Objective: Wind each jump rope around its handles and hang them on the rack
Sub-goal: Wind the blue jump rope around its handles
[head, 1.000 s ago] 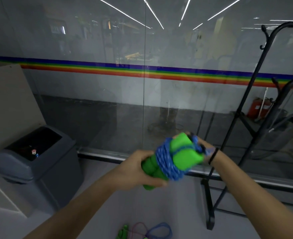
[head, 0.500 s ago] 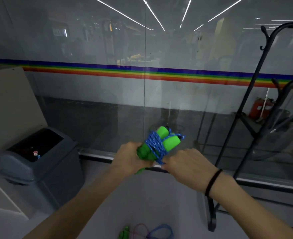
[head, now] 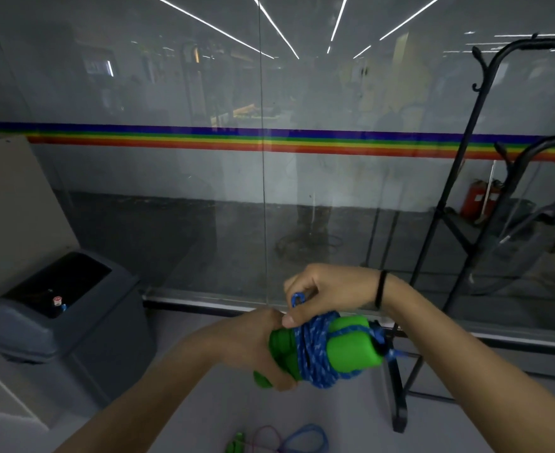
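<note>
1. Green handles (head: 351,346), two side by side, sit low in the middle of my view. They are bound together by blue rope (head: 315,358) wound round their middle in many turns.
2. My left hand (head: 256,348) grips the near ends of the handles, fingers curled round them from below.
3. My right hand (head: 328,289) is just above the bundle. Its thumb and forefinger pinch a small loop of the blue rope that stands up from the coils. A black band (head: 380,289) circles that wrist.
4. Both hands are close together, almost touching over the bundle.
5. One strand crosses the far part of the handles, and a short tail pokes out past them.
6. A black rack (head: 446,204) stands to the right against the glass wall (head: 171,223), its hooks high above the bundle.
7. On the floor at the bottom edge a second jump rope (head: 289,441) lies loose.
8. A grey bin (head: 60,322) stands on the left, and a rainbow stripe (head: 269,142) runs across the glass.
</note>
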